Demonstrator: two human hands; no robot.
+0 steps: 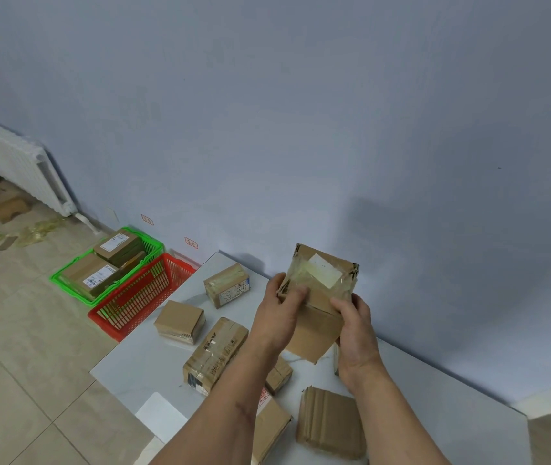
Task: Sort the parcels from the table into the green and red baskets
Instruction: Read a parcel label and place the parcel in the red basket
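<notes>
A taped cardboard parcel [319, 280] with a pale label is lifted above the white table [140, 367]. My left hand [279, 310] grips its left side and my right hand [356, 327] grips its lower right. Several more brown parcels lie on the table, among them one at the back [226, 285], a plain one [179, 322] and a long taped one [215, 354]. On the floor to the left stand the green basket [66, 280], which holds labelled parcels, and beside it the red basket [140, 297], where I see no parcels.
A flat cardboard piece [331, 422] and another parcel [270, 427] lie near the table's front. The blue-grey wall runs along the table's far edge. A white radiator [15, 162] and cardboard scraps [9, 208] are far left on the tiled floor.
</notes>
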